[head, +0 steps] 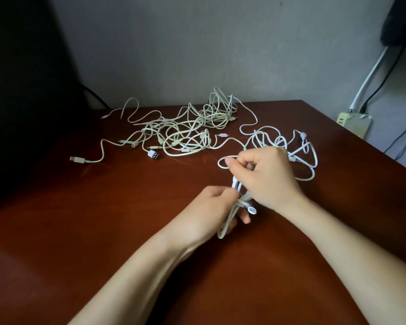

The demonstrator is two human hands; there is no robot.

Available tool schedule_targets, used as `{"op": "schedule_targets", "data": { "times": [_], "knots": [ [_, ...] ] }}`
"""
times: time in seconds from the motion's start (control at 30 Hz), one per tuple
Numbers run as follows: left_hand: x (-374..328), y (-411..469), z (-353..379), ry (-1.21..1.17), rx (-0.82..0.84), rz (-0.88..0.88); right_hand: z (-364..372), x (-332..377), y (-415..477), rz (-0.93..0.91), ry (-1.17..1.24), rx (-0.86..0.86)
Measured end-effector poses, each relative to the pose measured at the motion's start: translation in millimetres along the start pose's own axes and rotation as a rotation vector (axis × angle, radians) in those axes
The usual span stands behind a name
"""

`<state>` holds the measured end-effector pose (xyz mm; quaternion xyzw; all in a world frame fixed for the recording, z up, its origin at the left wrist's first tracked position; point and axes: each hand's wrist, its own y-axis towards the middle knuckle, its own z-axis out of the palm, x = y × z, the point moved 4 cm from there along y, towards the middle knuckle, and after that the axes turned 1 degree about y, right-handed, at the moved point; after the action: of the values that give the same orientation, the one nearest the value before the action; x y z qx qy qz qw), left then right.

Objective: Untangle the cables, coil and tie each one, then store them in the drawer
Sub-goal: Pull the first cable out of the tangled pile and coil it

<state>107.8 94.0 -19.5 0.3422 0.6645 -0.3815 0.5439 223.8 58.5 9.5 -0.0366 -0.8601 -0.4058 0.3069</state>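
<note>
**A:** Which step is judged to be in hand?

**B:** Coiling. One white cable (235, 185) is held as a partly wound bundle over the middle of the worktop (103, 219). The bundle's loops are clasped by the left hand (211, 205), its fingers curled round them. The upper strands are pinched by the right hand (267, 177). Each grip is thus closed on that same cable.

**A:** And where is the rest found?

**B:** The cable's loose length (298, 152) is spread in loops just beyond the right hand, toward the right edge. A tangle of other cables (188, 134) is heaped toward the far edge, with a USB plug (76, 159) trailed out to its left. None of it is touched.

**A:** What is called for next?

**B:** More slack should be drawn in by the right hand and laid round the bundle while the loops are pinned by the left. The loose length appears crossed over itself, so snags may need to be freed. No tie is seen on the bundle, and no drawer is in view.
</note>
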Motion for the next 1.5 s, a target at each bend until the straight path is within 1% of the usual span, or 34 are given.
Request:
{"op": "schedule_targets", "data": {
  "times": [0.1, 0.17, 0.3, 0.43, 0.5, 0.6, 0.7, 0.8, 0.9, 0.97, 1.03, 1.13, 1.23, 1.3, 1.43, 1.5],
  "knots": [
    [1, 1, 0, 0.034, -0.049, 0.037, -1, 0, -1, -0.036, -0.020, -0.042],
    [2, 1, -2, 0.055, -0.051, 0.067, -2, 0, -1, -0.055, -0.042, -0.077],
    [-2, -1, -1, 0.029, 0.017, 0.111, -5, 4, -1, -0.108, -0.058, -0.128],
    [-2, -1, 0, -0.085, 0.116, 0.092, -7, 9, -2, -0.146, -0.036, -0.167],
    [-2, -1, 2, -0.160, 0.118, 0.082, -7, 10, -1, -0.163, -0.036, -0.174],
    [-4, -1, 1, -0.277, 0.048, 0.067, -10, 9, 0, -0.133, -0.005, -0.142],
    [-7, 1, -11, -0.415, -0.076, 0.080, -16, 13, 1, -0.134, 0.066, -0.109],
    [-10, -1, -30, -0.493, -0.188, 0.121, -15, 21, -1, -0.134, 0.192, 0.026],
    [-11, -2, -39, -0.494, -0.253, 0.153, -1, 27, -8, -0.103, 0.213, 0.182],
    [-9, -1, -39, -0.463, -0.262, 0.147, 8, 30, -11, -0.124, 0.183, 0.199],
    [-8, 0, -36, -0.414, -0.255, 0.147, 11, 33, -13, -0.153, 0.172, 0.168],
    [-9, 1, -34, -0.394, -0.267, 0.161, 11, 31, -13, -0.077, 0.271, 0.156],
    [-7, 3, -39, -0.538, -0.278, 0.114, 13, 25, -10, 0.089, 0.432, 0.162],
    [-6, 5, -39, -0.651, -0.261, 0.065, 13, 21, -6, 0.169, 0.495, 0.149],
    [-7, 5, -36, -0.845, -0.133, 0.032, 8, 17, -1, 0.265, 0.562, 0.131],
    [-10, 4, -34, -0.854, -0.063, 0.035, 7, 15, 0, 0.294, 0.582, 0.133]
  ]
}}
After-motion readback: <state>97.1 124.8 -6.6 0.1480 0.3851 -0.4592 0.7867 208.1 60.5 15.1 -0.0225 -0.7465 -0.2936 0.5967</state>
